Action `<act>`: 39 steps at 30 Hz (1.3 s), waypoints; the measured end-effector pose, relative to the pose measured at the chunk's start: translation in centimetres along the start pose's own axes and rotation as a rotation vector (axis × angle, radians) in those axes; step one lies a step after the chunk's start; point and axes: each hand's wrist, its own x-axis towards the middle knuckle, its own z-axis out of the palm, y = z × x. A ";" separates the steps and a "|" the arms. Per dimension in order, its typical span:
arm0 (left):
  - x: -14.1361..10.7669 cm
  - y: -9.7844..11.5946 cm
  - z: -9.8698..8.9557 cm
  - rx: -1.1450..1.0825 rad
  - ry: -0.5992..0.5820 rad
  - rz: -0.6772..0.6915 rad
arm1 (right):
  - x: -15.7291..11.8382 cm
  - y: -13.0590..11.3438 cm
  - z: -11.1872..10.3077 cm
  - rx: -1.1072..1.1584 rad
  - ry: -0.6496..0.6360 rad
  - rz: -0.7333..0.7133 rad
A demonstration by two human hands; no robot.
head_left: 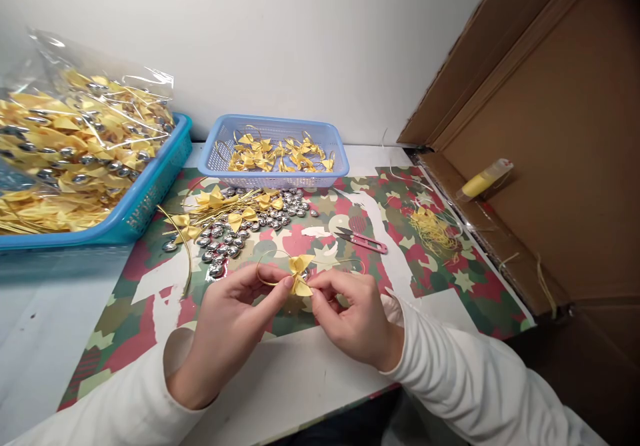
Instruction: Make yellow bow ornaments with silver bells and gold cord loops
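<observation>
Between my fingertips, just above the patterned sheet, is a yellow ribbon bow point(301, 275) with a thin gold cord looping off to both sides. A bit of silver shows at its middle, partly hidden. My left hand point(240, 326) pinches the bow's left side and the cord between thumb and forefinger. On the other side, my right hand point(353, 313) grips the bow's lower right edge with closed fingertips. Beyond my hands lie several silver bells point(220, 249), with loose yellow bows point(243, 219) and gold cords among them.
A blue basket point(280, 181) with finished-looking bows stands at the back. At left, a larger blue basket point(150, 213) carries a clear bag point(100, 126) full of bows. Pink-handled thread snips point(367, 241), yellow thread scraps point(433, 229) and a yellow tube point(485, 179) on a cardboard ledge lie right.
</observation>
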 end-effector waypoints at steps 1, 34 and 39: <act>0.0 0.0 0.1 0.002 0.000 0.004 | 0.0 0.0 0.0 0.001 0.001 -0.001; -0.2 -1.0 -0.1 0.220 0.016 0.335 | -0.1 -0.3 0.2 -0.033 0.015 -0.001; -0.2 -1.3 -0.3 0.239 0.034 0.392 | -0.1 -0.4 0.0 -0.063 0.019 -0.038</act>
